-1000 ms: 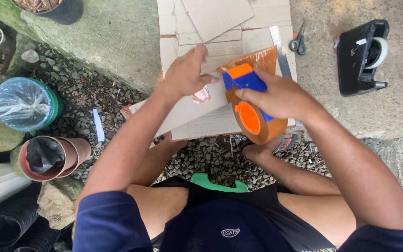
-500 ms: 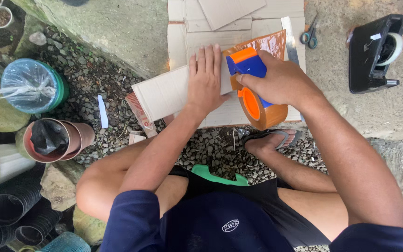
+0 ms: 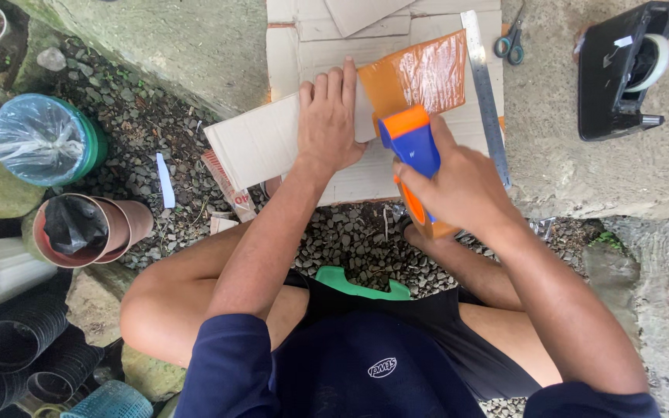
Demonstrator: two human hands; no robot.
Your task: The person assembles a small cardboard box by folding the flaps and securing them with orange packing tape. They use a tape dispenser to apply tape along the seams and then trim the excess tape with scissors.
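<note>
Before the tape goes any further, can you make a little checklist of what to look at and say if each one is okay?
1. Left hand lies flat on the cardboard strip, holding it down: ok.
2. Right hand has a full grip on the blue and orange tape dispenser: ok.
3. Brown tape is pulled out and lies over the cardboard: ok.
4. Tape is smooth: not ok, its surface looks crinkled.
5. Left fingertips are clear of the tape: cannot tell, they sit right at its edge.
6. Metal ruler and scissors are out of the tape's way, off to the side: ok.
</note>
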